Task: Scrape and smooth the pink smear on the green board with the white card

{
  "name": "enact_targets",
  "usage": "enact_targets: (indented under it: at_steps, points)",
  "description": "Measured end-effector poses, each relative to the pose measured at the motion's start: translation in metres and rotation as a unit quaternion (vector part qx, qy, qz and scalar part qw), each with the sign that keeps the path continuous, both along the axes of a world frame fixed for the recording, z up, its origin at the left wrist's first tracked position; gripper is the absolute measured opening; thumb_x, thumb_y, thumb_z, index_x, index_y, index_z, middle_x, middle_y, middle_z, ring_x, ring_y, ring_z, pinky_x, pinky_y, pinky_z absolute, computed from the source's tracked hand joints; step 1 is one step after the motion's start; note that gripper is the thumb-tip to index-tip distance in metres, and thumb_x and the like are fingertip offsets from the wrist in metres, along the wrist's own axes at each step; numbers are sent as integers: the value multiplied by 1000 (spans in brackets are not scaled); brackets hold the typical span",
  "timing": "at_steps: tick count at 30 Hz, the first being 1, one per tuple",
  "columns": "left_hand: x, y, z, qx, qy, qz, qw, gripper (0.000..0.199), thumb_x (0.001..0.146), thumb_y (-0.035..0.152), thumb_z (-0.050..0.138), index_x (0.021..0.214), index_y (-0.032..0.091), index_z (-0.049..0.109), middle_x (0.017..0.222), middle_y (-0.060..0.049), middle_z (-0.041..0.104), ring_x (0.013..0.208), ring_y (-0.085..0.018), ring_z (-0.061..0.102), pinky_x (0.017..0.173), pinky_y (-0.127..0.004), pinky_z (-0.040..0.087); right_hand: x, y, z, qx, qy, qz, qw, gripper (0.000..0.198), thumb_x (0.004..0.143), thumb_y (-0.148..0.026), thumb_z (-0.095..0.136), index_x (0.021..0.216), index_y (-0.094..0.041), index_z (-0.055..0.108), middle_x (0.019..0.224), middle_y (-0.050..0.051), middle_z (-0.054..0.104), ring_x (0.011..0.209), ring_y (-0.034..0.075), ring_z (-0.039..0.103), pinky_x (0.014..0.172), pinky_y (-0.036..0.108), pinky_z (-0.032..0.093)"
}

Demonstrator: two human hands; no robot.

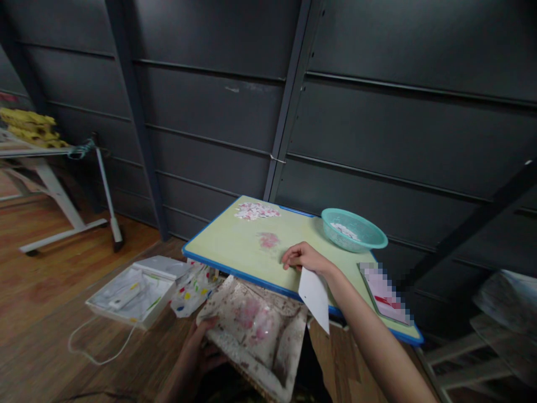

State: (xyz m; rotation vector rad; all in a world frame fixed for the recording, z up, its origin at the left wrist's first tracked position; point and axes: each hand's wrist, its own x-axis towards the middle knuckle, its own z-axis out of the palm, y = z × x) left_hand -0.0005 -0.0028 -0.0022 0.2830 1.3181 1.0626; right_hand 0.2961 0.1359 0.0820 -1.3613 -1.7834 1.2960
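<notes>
My left hand (203,352) grips the left edge of a shallow white tray (285,330), stained brown, with pink material at its bottom. The tray is tilted at the near edge of a small yellow table (218,238) with a blue rim. Over the tabletop, my right hand (308,258) has curled fingers and a white card (314,296) tucked in it, hanging down toward the tray. Just left of those fingers lies a thin pink patch (268,240). Farther back is a pile of small white and pink pieces (255,211).
A green plastic basin (354,230) with pale pieces stands at the table's back right. A phone-like slab (384,294) lies at the right edge. On the floor to the left are an open white box (130,291) with a cord and a dotted plastic bag (193,288). A dark panelled wall (210,112) rises behind.
</notes>
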Motion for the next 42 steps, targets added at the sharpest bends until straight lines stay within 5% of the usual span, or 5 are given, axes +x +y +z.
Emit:
enact_targets:
  at_steps: [14, 23, 31, 36, 42]
  points:
    - [1, 1, 1, -12, 7, -8, 1000, 58, 85, 32, 68, 139, 22, 50, 92, -8, 70, 64, -25, 71, 60, -40, 62, 9, 9, 21, 121, 34, -229, 965, 57, 60, -74, 77, 66, -20, 61, 52, 3, 63, 40, 11, 40, 42, 26, 27]
    - [0, 3, -4, -26, 4, -4, 1000, 59, 84, 32, 69, 138, 22, 50, 91, -7, 71, 67, -25, 72, 63, -42, 63, 41, 24, 20, 374, -85, -575, 723, 75, 97, -74, 24, 64, -20, 63, 58, 10, 66, 62, 23, 61, 62, 33, 38]
    - [1, 0, 1, -11, 13, -11, 1000, 55, 86, 30, 67, 138, 20, 51, 89, -8, 71, 63, -24, 72, 61, -41, 63, 32, 7, -15, 516, -352, -409, 665, 62, 104, -56, 33, 70, -17, 68, 57, 6, 64, 49, 15, 51, 54, 28, 20]
    - [2, 2, -1, -5, 4, -8, 1000, 57, 85, 29, 68, 139, 23, 51, 92, -8, 71, 61, -23, 71, 63, -43, 64, 31, -15, -15, 603, -398, -216, 657, 57, 105, -51, 43, 64, -18, 63, 57, 5, 65, 53, 13, 55, 56, 28, 22]
    - [1, 3, -6, 2, 9, 2, 1000, 64, 84, 30, 70, 144, 23, 48, 88, -6, 69, 61, -24, 71, 59, -41, 62, 12, -30, -11, 624, -377, -148, 669, 49, 105, -38, 47, 66, -17, 66, 57, 5, 66, 51, 13, 54, 56, 29, 24]
